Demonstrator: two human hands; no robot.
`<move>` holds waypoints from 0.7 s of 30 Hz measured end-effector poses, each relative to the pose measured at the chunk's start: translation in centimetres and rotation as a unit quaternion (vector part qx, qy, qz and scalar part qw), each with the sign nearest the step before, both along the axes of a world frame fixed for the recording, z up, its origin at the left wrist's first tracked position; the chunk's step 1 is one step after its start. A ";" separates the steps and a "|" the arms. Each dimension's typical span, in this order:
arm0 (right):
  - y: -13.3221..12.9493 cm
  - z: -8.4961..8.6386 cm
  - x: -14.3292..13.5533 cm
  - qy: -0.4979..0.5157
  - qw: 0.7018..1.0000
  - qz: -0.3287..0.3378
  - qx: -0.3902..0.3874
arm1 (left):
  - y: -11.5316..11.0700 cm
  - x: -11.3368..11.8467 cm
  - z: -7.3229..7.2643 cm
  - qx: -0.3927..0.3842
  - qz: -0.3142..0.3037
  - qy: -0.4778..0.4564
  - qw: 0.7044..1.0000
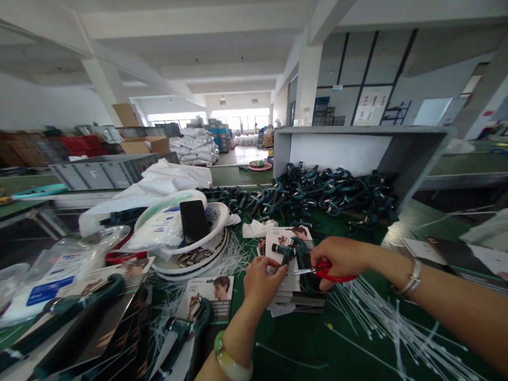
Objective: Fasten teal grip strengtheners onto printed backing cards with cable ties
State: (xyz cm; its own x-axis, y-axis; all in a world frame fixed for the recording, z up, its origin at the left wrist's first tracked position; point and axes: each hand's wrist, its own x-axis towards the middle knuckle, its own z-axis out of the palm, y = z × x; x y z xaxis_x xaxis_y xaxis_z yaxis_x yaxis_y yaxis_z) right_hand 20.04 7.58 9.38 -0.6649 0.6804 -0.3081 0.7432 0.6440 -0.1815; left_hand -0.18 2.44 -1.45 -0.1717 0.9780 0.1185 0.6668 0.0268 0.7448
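your left hand (262, 280) pinches 1 green grip (303, 259), your right hand (337, 256) clasps scissors (324, 268); carded grips (203, 316) seem done, the loose heap (337, 186) undone.

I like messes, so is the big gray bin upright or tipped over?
It looks tipped: the gray bin has its open side facing the camera, with green hand grips heaped across it.

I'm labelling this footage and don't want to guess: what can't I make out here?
All in the head view:
- Left hand: what its fingertips pinch, covered by the fingers.
- Red scissors: part of the handles, hidden by the right hand.
- Top card: small print, too small and blurred.
- Hand grip beside the left forearm: handle ends, cut off by the bottom edge.
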 end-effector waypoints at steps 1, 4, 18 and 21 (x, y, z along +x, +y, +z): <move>0.1 0.1 -0.5 -0.008 1.000 0.003 -0.001 | 0.0 0.0 0.0 -0.004 -0.002 0.001 1.000; 0.7 0.0 -1.7 -0.027 0.999 0.000 -0.034 | 0.2 -0.2 -0.1 -0.004 -0.010 -0.003 1.000; 5.0 -0.5 -4.0 -0.095 0.976 0.027 -0.195 | 2.0 -1.4 -1.2 -0.012 -0.068 -0.046 0.997; 5.7 -1.0 -3.8 -0.092 0.964 0.011 -0.248 | 2.2 -1.5 -1.4 -0.022 -0.073 -0.054 0.996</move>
State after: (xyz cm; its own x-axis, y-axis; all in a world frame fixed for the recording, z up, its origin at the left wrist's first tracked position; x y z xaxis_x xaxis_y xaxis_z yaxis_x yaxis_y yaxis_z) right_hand 16.25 13.32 8.36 -0.5804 0.4060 -0.7059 0.7795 0.5278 -0.3373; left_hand -1.72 4.65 -2.80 -0.0368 0.9972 0.0644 0.5828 -0.0309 0.8121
